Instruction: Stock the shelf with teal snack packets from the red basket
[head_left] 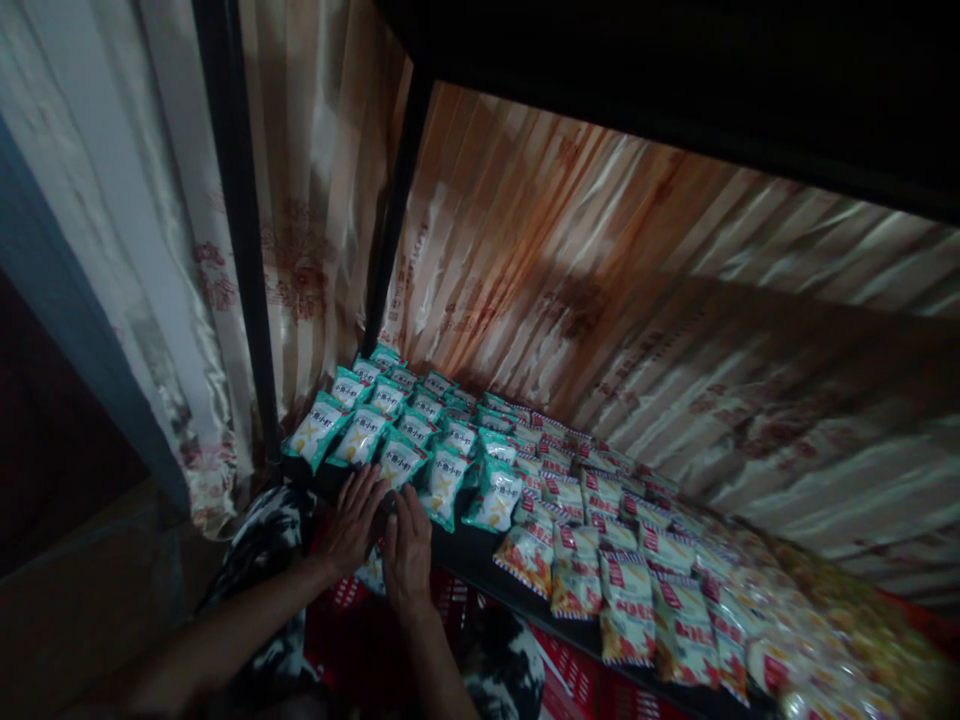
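Observation:
Rows of teal-and-white snack packets (363, 434) stand on a black shelf (465, 555). At the front edge of these rows, my left hand (352, 525) rests with its fingers stretched out, touching the lower part of a front packet (401, 458). Close on its right, my right hand (407, 550) has its fingers extended upward beside the same packet. Neither hand is wrapped round anything. Below and between my wrists, another teal packet (371, 572) shows in part over a red basket (345, 600).
Red-and-white snack packets (628, 605) fill the shelf to the right, with clear-wrapped items (806, 640) and yellowish ones (862, 610) beyond. Black frame posts (244, 230) rise at the left. Patterned curtains (600, 270) hang behind. My knees flank the red basket.

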